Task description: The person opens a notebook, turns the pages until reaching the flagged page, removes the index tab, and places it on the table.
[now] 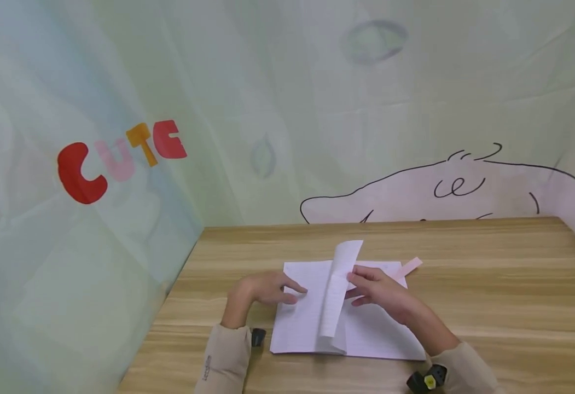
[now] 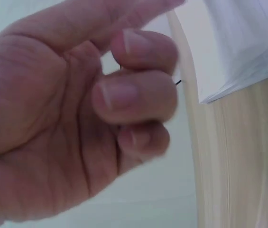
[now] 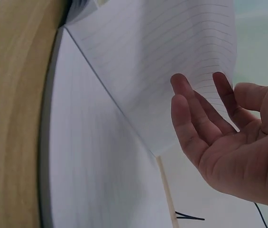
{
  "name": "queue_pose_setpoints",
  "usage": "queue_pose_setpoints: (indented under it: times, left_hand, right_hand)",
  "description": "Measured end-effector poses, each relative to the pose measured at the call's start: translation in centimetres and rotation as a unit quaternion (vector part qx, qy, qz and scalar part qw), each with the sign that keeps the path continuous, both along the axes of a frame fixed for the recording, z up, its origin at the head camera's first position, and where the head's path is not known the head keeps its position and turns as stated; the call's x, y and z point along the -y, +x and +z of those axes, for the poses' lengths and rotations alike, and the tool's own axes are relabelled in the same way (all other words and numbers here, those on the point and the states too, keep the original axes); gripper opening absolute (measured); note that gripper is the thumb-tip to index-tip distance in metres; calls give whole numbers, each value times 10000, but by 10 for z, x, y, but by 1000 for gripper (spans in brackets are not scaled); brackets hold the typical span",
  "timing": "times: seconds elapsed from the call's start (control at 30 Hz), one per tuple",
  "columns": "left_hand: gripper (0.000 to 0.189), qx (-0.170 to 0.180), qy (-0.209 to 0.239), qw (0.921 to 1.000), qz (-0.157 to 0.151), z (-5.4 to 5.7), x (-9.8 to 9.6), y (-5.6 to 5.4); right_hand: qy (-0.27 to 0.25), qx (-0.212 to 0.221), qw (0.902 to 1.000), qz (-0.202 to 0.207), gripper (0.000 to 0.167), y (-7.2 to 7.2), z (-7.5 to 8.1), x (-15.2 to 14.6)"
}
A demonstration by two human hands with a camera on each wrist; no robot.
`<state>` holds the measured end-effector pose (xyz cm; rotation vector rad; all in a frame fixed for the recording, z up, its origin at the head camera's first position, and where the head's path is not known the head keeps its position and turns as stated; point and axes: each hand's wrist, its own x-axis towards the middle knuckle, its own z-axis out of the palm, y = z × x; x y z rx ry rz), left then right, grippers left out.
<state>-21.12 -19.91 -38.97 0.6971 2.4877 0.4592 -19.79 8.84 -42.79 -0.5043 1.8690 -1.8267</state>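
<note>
An open notebook [image 1: 383, 336] with lined white pages lies on the wooden table. One page [image 1: 335, 298] stands raised near the spine, its free edge curving over. My right hand [image 1: 381, 290] pinches that edge between thumb and index finger, as the right wrist view shows; the other fingers of this hand [image 3: 228, 147] spread beside the lifted page [image 3: 171, 47]. Over the left-hand pages is my left hand [image 1: 266, 287], index finger pointing across the paper. In the left wrist view, the other fingers of this hand [image 2: 43, 109] are loosely curled with nothing in them.
A pink paper strip [image 1: 409, 268] sticks out from the notebook's upper right corner. Wood-grain tabletop [image 1: 504, 306] surrounds the notebook. Behind and to the left hangs a pale printed cloth [image 1: 248, 109] with coloured letters.
</note>
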Motion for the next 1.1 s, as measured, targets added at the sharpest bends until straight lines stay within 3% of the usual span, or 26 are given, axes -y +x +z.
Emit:
queue_pose_setpoints:
  times: [0.17, 0.27, 0.4, 0.5, 0.67, 0.87, 1.1]
  left_hand:
    - [19, -586, 658, 9957, -286, 3, -2, -4]
    - [19, -613, 1168, 9911, -176, 6, -7, -5]
    - [34, -612, 1636, 9846, 2, 9, -12, -4]
    - [50, -689, 1720, 9827, -31, 9, -14, -3]
    - [63, -737, 1811, 9801, -355, 9, -19, -1]
    - [54, -913, 1737, 9789, -564, 8, -22, 1]
    - [43, -897, 1459, 9834, -601, 8, -22, -1]
  right_hand:
    - [79, -70, 9999, -93, 44, 1, -6, 7]
    - [92, -75, 9999, -111, 44, 2, -8, 10]
    - [61, -63, 9999, -110, 44, 5, -9, 13]
    - [60, -38, 9999, -89, 45, 8, -9, 16]
    - [94, -8, 9999, 84, 45, 10, -10, 19]
    - [304, 90, 9980, 548, 44, 13, -12, 21]
    - [646, 370, 9938, 821, 43, 18, -15, 23]
